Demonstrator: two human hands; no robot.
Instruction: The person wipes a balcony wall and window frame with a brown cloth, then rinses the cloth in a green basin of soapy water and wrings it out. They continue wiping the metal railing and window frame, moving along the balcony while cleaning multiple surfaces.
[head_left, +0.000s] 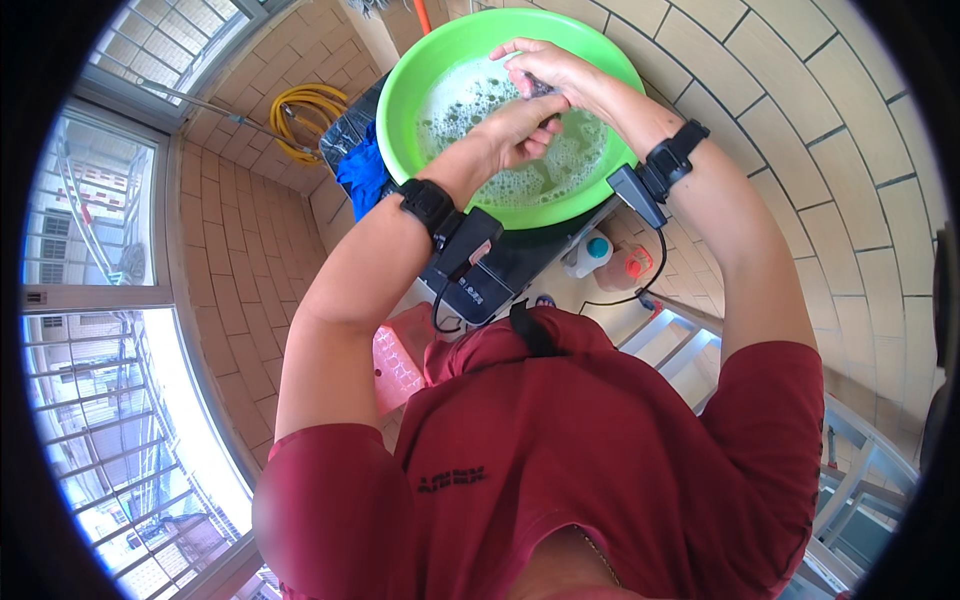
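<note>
A large green plastic basin (394, 124) holds cloudy, foamy water (547, 176). Above the suds my left hand (525, 129) is closed around part of a small dark wet cloth (538, 86). Close against it, my right hand (551, 66) grips the cloth's other part, with its index finger stretched out to the left. Most of the cloth is hidden by my fingers. The basin rests on a glossy black surface (480, 281), and a bright blue cloth (363, 171) lies at the basin's left side.
A white bottle with a teal cap (589, 255) and a red-capped jug (622, 268) stand below, right. An aluminium ladder (855, 480) is at the right, a pink plastic item (397, 360) at lower left. A coiled yellow hose (300, 124) hangs near the tiled wall (232, 300).
</note>
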